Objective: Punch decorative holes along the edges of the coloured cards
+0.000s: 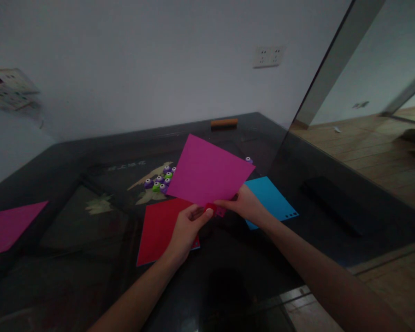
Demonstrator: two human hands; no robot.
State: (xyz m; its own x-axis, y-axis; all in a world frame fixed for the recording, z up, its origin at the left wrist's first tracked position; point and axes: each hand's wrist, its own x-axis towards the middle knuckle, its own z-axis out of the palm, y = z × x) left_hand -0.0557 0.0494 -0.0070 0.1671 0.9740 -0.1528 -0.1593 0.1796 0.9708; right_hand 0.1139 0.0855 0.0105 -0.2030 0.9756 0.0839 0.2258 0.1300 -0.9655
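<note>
My left hand (186, 230) is closed round a small red paper punch (209, 207), its thumb pressed on top, at the near corner of a pink sheet of paper (209, 170). My right hand (245, 205) pinches that same sheet close to the corner, where small dark holes show. The sheet is held tilted above the table. Below and to the left lies a red sheet (159, 230) with another sheet's edge under it. To the right rests a blue sheet (268, 198) with several holes along its near right corner.
Several purple and green punches (162, 180) with white tops cluster behind the red sheet; another purple one (249, 160) is further right. A second pink sheet (12, 228) lies far left on the dark glossy table (228, 276). An orange-brown cylinder (224, 122) lies near the wall.
</note>
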